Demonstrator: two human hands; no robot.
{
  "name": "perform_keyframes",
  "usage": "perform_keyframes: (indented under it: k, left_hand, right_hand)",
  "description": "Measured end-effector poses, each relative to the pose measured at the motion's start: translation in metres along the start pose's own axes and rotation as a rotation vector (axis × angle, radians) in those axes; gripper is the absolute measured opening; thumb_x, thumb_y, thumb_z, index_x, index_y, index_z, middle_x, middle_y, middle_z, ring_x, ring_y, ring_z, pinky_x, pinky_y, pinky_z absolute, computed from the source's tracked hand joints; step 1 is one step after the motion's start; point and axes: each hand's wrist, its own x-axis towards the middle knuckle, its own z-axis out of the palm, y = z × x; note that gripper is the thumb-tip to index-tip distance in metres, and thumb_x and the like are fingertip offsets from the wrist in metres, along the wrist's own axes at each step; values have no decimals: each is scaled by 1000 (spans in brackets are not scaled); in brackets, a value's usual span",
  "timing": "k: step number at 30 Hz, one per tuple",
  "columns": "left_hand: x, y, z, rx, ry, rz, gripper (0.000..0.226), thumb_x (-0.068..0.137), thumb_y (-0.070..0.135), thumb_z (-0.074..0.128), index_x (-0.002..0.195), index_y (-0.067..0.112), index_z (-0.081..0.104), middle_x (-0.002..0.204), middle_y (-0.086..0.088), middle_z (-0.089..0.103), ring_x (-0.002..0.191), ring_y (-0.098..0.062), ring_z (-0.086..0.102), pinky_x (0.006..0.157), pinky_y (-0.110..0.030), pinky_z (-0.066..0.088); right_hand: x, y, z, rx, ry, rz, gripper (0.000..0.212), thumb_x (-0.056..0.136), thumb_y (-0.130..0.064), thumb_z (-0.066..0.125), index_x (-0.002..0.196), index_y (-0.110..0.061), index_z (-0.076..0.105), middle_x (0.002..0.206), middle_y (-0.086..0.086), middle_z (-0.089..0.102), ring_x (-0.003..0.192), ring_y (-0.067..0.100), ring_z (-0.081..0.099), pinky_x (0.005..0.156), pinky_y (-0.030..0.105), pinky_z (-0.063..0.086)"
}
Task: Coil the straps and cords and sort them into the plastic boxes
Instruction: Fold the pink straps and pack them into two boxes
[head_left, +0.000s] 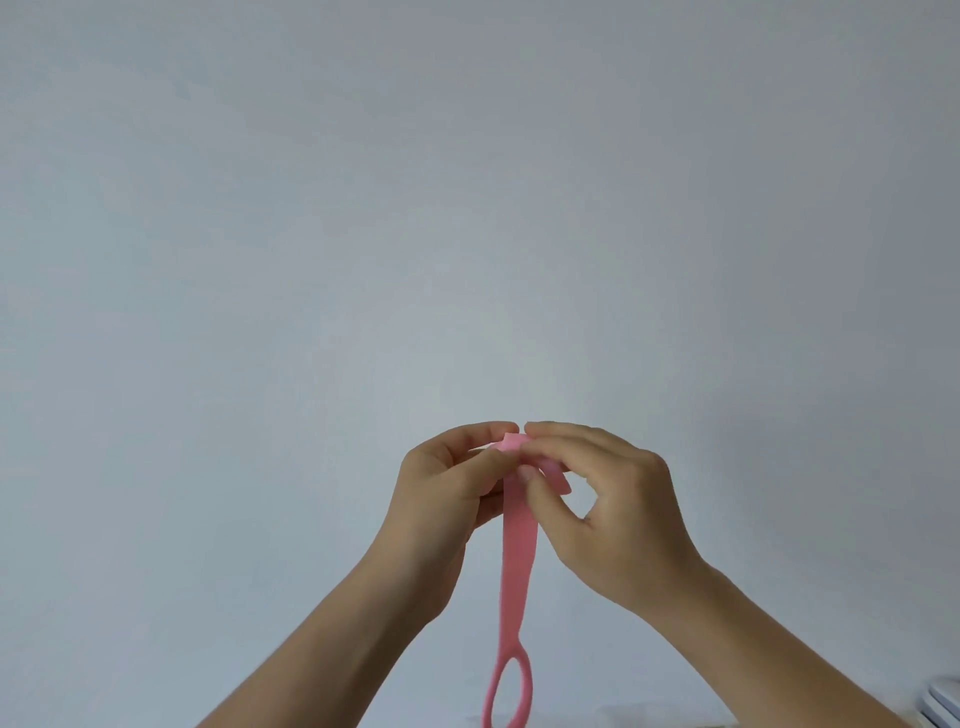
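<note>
Strap, pink, held up before plain wall, top end between both hands. L hand grip: thumb and fingers pinch small rolled start. R hand grip: fingertips pinch same roll from other side. Long axis vertical; free end w/ loop hangs straight down, out of frame at bottom. Judged soft, light, limp, prob. stretchy. Best taken at roll edges, w/ light tension so coil doesn't spring open
</note>
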Motion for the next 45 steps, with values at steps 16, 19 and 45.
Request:
perform_keyframes:
  k: [16, 19, 45]
  left_hand:
    - [-10, -4, 10, -34, 53, -81, 54, 77, 25, 80, 128, 18, 60, 110, -17, 77, 103, -33, 75, 93, -41, 59]
    - [-17, -13, 13, -132, -2, -159, 32, 86, 20, 73, 116, 7, 74, 109, -16, 76, 94, -27, 73, 85, -32, 59]
    - [-41, -4, 36, -17, 108, -108, 26, 85, 37, 73, 98, 18, 84, 100, -14, 77, 85, -19, 70, 77, -32, 56]
  right_hand:
    - [24, 3, -22, 323, -243, 535, 16, 81, -10, 72, 77, -24, 76, 56, -2, 67, 53, 15, 63, 55, 20, 50]
    - [20, 5, -25, 282, -144, 522, 19, 76, -9, 69, 78, -27, 75, 60, -3, 68, 54, 15, 64, 57, 27, 53]
    - [2, -8, -38, -114, 17, -62, 23, 79, 7, 79, 93, -11, 81, 85, 3, 68, 78, 20, 65, 68, 25, 51]
